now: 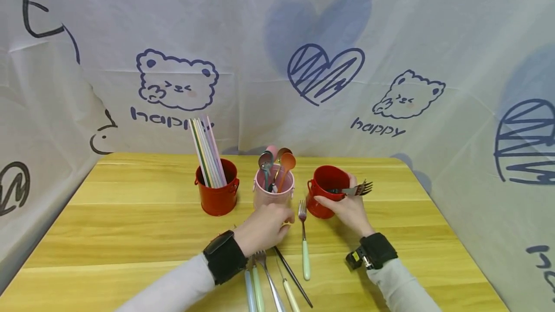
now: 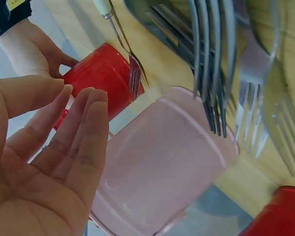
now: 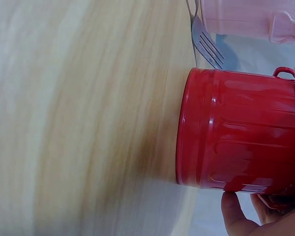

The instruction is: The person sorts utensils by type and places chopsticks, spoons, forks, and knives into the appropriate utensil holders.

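Observation:
In the head view my right hand (image 1: 352,213) grips the right-hand red bucket (image 1: 320,210), thumb at its front and fingers round its right side. Forks (image 1: 361,188) stick out of that bucket over its right rim. The right wrist view has the red bucket (image 3: 246,130) standing on the table with fingertips against its side. My left hand (image 1: 265,225) hovers in front of the pink bucket (image 1: 272,197), holding nothing. Its fingers (image 2: 86,142) are loosely bent in the left wrist view. A fork with a pale green handle (image 1: 306,256) lies between the two hands.
Several more forks (image 1: 270,280) lie at the front of the table, partly under my left forearm. Spoons (image 1: 287,162) stand in the pink bucket. Another red bucket (image 1: 218,202) to its left holds straws (image 1: 208,155). A patterned cloth (image 1: 251,95) hangs behind.

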Demonstrator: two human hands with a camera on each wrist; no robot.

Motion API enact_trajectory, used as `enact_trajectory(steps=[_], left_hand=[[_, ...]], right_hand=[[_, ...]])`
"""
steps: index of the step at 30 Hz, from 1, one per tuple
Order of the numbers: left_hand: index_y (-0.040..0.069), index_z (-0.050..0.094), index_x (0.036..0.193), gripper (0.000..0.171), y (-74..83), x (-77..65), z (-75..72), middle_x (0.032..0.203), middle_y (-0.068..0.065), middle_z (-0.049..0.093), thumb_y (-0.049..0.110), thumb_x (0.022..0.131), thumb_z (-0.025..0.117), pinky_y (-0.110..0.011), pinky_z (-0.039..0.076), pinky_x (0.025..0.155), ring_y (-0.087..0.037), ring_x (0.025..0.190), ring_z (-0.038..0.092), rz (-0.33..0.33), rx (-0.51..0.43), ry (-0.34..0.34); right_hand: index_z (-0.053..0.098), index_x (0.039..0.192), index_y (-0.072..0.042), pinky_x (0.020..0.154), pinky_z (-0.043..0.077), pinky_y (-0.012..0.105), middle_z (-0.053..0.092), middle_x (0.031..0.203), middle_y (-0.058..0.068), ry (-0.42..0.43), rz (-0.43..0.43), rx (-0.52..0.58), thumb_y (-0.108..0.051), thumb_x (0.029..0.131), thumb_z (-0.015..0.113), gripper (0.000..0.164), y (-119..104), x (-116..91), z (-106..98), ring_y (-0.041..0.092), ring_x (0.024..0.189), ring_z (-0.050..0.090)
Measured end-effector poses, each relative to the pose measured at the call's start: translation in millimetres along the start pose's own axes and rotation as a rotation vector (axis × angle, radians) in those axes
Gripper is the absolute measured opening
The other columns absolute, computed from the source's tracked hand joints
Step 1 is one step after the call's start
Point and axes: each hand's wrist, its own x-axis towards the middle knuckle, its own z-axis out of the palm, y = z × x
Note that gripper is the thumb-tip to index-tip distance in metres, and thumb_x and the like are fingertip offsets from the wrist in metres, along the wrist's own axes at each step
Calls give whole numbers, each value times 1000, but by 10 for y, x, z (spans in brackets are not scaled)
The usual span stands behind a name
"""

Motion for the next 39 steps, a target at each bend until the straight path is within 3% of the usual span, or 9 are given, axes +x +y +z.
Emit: enact_trajectory(steps=[11, 21, 39], left_hand=[[7, 65, 93, 9, -158, -282, -59, 83, 1, 63, 7, 84, 66, -30, 53, 69, -11, 73, 58, -79, -43, -27], [8, 66, 90, 6, -289, -491, -57, 76, 3, 58, 8, 84, 66, -27, 51, 64, -10, 67, 51, -85, -65, -4], [9, 64, 85, 4, -349, -735, -34, 69, 9, 51, 13, 86, 65, -23, 43, 55, -7, 60, 47, -118, -105, -89]], right_hand=[[30, 136, -9, 95, 45, 48, 49, 129, 9, -7, -1, 0, -35, 69, 83, 89, -4, -3, 7, 25, 117, 48], [31, 135, -8, 95, 44, 48, 49, 129, 10, -10, -1, 5, -34, 69, 83, 88, 25, 11, 1, 26, 117, 48], [32, 135, -8, 96, 43, 50, 49, 129, 11, -1, -17, 13, -34, 70, 82, 86, 17, 15, -1, 27, 117, 47]])
